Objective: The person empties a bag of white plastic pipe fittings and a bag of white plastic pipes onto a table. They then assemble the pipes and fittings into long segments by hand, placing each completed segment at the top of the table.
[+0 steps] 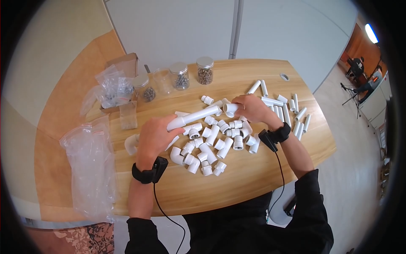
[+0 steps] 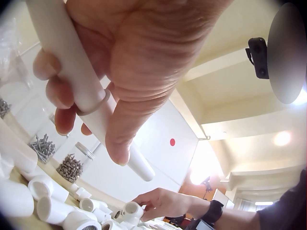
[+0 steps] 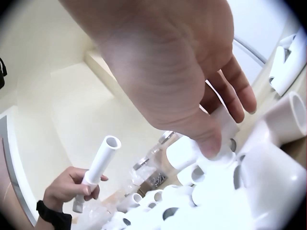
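Note:
A straight white plastic pipe (image 1: 202, 113) is in the grip of my left hand (image 1: 154, 134), slanting up to the right above the table. A wider white sleeve (image 2: 67, 62) with a raised rim surrounds the pipe where the fingers and thumb hold it. Beyond that hand, a white elbow (image 1: 132, 144) shows in line with the pipe. My right hand (image 1: 253, 108) pinches a white pipe fitting (image 1: 229, 109) at the far side of a heap of white fittings (image 1: 210, 132). Its fingers partly hide that fitting in the right wrist view.
Short white pipes (image 1: 286, 114) lie at the right of the table. Screw jars (image 1: 181, 77) with metal lids and an open clear jar (image 1: 163, 81) stand at the back. Clear plastic bags (image 1: 91, 163) and an opened cardboard box (image 1: 131, 63) are at the left.

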A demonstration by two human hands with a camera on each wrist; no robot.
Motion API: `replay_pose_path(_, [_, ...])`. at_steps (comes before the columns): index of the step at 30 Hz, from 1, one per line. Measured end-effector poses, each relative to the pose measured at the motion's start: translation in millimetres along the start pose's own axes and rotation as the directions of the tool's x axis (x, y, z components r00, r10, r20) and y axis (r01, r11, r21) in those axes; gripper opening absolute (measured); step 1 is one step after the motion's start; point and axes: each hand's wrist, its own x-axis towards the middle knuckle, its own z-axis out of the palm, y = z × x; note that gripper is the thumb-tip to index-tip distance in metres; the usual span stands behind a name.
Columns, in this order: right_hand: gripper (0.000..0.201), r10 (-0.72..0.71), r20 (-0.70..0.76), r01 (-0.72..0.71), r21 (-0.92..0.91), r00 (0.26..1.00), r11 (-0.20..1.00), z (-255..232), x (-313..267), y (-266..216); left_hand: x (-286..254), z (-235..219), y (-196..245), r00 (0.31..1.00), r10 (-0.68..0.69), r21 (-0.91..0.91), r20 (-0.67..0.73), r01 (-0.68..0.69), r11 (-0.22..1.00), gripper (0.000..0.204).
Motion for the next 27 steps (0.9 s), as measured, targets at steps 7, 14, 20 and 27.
replay_pose_path(7, [0.026,-0.046,-0.018,0.040,-0.278,0.999,0.960,15.4,5.2,17.5,-0.5,-1.8,2.0,1.000,-0.002,0.016,0.005,0.002,1.000,0.027])
replay_pose_path(14, [0.029,-0.004,0.088,0.032,-0.319,0.996,0.947,-0.5,5.7,14.1,0.5,-9.1,4.7,0.999,-0.041,-0.042,0.008,0.041,0.998,0.029])
replay_pose_path(20, [0.031,0.017,-0.002,-0.017,-0.258,1.000,0.966,-13.3,31.2,6.9,-0.2,-4.4,1.9,0.999,-0.053,0.026,-0.008,0.054,0.998,0.028])
replay_pose_path(27, [0.045,0.041,0.114,-0.015,-0.222,0.993,0.975,3.7,57.9,5.7,0.1,1.2,-4.1,1.000,-0.024,0.019,-0.016,0.024,1.000,0.029])
